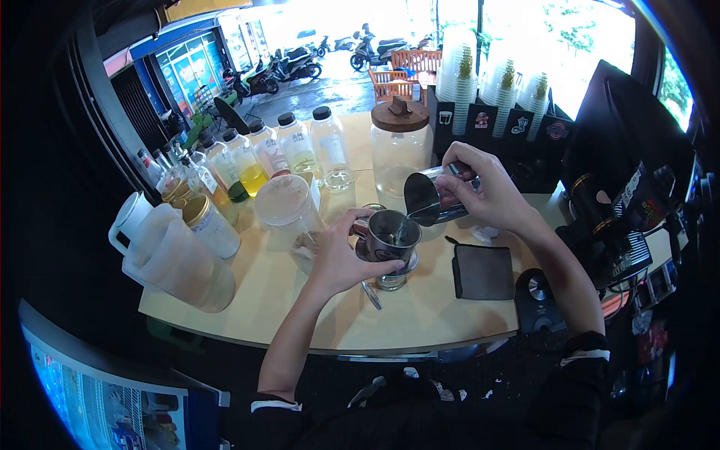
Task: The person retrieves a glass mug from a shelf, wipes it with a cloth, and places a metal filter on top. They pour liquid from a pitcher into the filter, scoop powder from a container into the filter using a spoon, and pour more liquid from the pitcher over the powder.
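My left hand [346, 259] is closed around a metal cup [394, 236] with a handle, held over the middle of the table. My right hand [484, 186] grips a shiny metal pitcher [435, 199], tipped to the left with its rim at the cup's mouth. A thin stream of liquid runs from the pitcher into the cup. Just below the cup, a glass [391, 282] shows in part, the rest hidden behind it. A spoon-like metal utensil [371, 295] lies by the glass. Left of my left hand stands a clear lidded canister [289, 206].
Several capped bottles [330, 150] line the back left, with plastic jugs [180, 259] in front. A wood-lidded jar [401, 154] stands behind the pitcher. A folded dark cloth [482, 271] lies at right, near a black device [540, 300]. Stacked plastic cups [456, 75] fill a black holder.
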Demonstrator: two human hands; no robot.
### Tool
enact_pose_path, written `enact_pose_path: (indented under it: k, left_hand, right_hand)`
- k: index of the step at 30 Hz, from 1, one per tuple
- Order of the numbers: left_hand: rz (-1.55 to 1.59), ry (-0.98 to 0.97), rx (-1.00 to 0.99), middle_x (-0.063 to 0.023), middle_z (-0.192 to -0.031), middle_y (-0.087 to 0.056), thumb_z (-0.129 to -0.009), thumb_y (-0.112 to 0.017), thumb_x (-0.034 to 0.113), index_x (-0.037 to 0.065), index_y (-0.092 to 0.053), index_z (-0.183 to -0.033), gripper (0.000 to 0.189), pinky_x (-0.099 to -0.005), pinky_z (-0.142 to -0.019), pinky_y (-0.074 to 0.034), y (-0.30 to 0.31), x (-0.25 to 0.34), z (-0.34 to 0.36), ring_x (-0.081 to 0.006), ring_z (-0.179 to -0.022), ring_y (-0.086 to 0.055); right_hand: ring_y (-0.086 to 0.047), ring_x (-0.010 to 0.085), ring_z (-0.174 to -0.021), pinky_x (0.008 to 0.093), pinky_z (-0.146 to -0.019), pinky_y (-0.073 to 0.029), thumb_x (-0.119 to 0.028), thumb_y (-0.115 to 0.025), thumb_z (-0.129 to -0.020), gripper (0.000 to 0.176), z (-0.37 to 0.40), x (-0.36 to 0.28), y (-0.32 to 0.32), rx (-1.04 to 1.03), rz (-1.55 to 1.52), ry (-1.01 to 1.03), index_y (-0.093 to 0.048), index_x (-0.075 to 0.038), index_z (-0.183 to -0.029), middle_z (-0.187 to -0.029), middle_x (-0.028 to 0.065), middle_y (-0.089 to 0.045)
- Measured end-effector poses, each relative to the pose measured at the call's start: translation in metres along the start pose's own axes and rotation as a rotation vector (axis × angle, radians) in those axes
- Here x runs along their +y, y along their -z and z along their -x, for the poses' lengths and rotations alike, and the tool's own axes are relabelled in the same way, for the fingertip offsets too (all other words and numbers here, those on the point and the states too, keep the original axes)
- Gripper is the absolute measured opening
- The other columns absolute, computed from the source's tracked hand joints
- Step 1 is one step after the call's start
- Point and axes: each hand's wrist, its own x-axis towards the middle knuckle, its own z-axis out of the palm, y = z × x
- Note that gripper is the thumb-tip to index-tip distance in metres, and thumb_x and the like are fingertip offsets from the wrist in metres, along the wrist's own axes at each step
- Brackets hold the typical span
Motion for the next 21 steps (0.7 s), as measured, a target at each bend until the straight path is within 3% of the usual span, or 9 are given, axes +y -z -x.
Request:
enact_pose_path:
  k: [21]
  left_hand:
    - [0.043,-0.081,0.012,-0.0068,-0.094,-0.066,-0.05,-0.092,0.032,0.002,-0.055,-0.11,0.076,-0.0288,-0.076,-0.051,-0.008,-0.008,-0.002,-0.0143,-0.085,-0.062]
  right_hand:
    - [-0.066,0.0168,-0.069,0.0294,-0.057,-0.051,-0.008,-0.06,-0.089,0.019,-0.015,0.001,-0.013,0.035,-0.097,0.046,-0.045,0.004,-0.088,-0.077,0.0134,-0.054]
